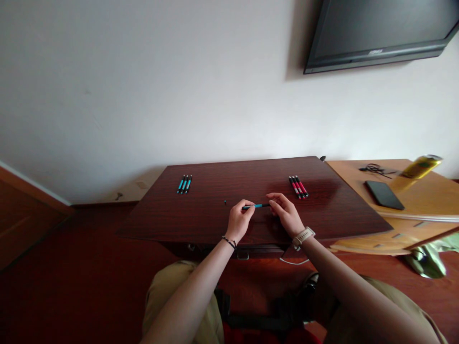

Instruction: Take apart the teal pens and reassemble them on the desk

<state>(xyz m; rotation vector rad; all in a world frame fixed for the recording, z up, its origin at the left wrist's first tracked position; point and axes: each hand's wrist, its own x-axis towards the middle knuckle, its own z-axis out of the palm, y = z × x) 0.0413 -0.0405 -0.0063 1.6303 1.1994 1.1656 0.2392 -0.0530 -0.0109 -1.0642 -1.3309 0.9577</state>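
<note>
Between my hands, a blue and black pen [258, 206] lies crosswise just above the dark wooden table [208, 220]. My left hand [239, 220] pinches its left part between thumb and fingers. At its black right end, my right hand [287, 215] closes thumb and index finger on the pen, with the other fingers loosely curled. A tiny dark blue piece [225, 201] rests on the tabletop left of my left hand. Farther left, several blue pens [184, 184] lie side by side. To the right is a row of several red and black pens [299, 187].
A lighter wooden cabinet [344, 184] adjoins the table on the right. On it are a black phone [384, 195], a dark cable [376, 169] and a yellow can [422, 167]. The white wall [179, 86] stands behind, with a television [380, 36] mounted at upper right.
</note>
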